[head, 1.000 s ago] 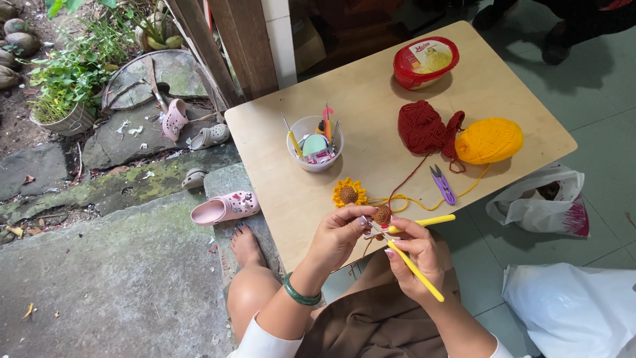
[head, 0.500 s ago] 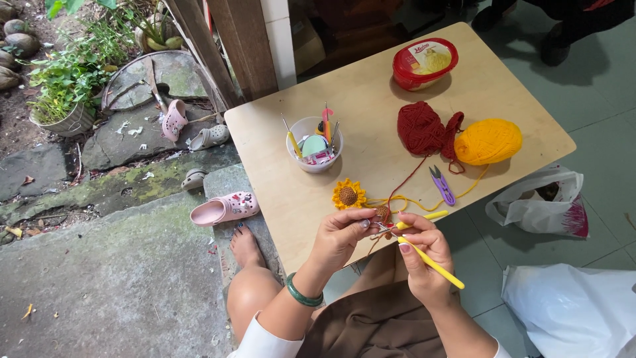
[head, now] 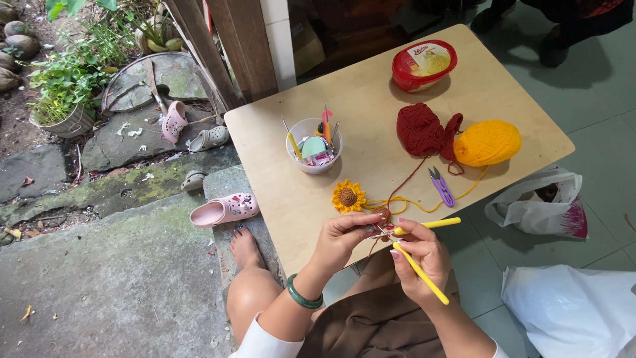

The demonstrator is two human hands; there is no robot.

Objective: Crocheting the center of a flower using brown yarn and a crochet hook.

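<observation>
— Where do the fingers sit?

— Low centre of the frame. The left hand (head: 344, 235) has its fingers pinched closed on a small brown crochet piece (head: 381, 214), held at the near edge of the counter (head: 371, 86). The right hand (head: 423, 255) is just to the right of it, fingers wrapped round a yellow crochet hook (head: 421, 273).

— Which way does the hook lie?

— Its long axis runs from lower right up to the left, its tip toward the piece between the two hands. Whether the tip is in a stitch, I cannot tell.

— And further out?

— Yellow and red strands lead up and right to the yellow yarn ball (head: 487, 142) and red yarn (head: 424, 129). A finished sunflower (head: 348, 196) lies just upper left of the piece.
</observation>
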